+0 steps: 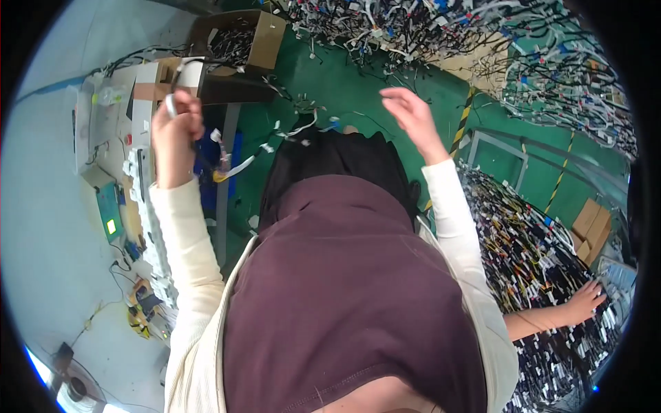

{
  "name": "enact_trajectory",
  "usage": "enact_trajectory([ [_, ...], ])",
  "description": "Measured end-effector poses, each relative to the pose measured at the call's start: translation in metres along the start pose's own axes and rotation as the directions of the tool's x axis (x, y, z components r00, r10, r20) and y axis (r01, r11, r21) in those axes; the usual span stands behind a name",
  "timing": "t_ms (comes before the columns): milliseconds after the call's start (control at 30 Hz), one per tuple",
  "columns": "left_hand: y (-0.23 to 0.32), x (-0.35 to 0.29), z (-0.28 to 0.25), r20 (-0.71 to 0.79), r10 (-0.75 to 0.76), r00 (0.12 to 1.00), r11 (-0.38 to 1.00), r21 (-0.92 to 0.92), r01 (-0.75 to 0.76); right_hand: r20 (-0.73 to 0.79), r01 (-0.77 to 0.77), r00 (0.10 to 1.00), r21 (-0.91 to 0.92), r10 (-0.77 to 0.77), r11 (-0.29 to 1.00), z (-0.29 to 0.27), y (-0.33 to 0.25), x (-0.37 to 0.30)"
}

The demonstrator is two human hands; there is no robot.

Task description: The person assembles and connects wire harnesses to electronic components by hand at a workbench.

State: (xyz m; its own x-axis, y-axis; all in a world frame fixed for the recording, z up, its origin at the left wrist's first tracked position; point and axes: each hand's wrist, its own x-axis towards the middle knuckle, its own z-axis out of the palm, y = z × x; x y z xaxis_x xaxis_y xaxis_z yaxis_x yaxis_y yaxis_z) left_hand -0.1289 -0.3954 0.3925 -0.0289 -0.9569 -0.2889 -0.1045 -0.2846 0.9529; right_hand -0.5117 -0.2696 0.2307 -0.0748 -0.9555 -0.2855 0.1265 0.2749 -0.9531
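My left hand (177, 120) is at the left, over the edge of the workbench, its fingers closed around a dark cable with a white part (171, 104). The cable's dark end rises beside a cardboard box (148, 91). My right hand (411, 118) is raised over the green floor, fingers stretched out and pointing left, with nothing visible in it. Between the hands runs a wire harness (267, 147) with white connectors and a yellow-wrapped piece. I cannot make out whether it joins the cable in my left hand.
A cardboard carton (265, 41) of dark cables stands at the far left. Large heaps of wire harnesses (385, 27) fill the far side, and another pile (523, 255) lies at right, where another person's hand (584, 303) rests. A metal frame (499, 148) stands beyond it.
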Motion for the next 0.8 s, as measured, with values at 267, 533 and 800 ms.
enact_trajectory([
  [267,0.201,-0.062,0.039,0.383,0.426,0.820,0.618,-0.785,0.046,0.498,0.616,0.571,0.266,-0.653,0.741,0.186,-0.096,-0.012],
  [533,0.059,0.037,-0.125,0.198,0.024,0.980,0.305,-0.935,0.181,0.283,0.518,0.839,-0.158,-0.464,0.840,0.025,-0.190,-0.091],
  [800,-0.162,0.122,0.058,0.683,-0.302,0.665,-0.107,-0.717,0.689,0.162,0.520,0.835,-0.542,-0.525,0.660,0.014,-0.253,-0.057],
])
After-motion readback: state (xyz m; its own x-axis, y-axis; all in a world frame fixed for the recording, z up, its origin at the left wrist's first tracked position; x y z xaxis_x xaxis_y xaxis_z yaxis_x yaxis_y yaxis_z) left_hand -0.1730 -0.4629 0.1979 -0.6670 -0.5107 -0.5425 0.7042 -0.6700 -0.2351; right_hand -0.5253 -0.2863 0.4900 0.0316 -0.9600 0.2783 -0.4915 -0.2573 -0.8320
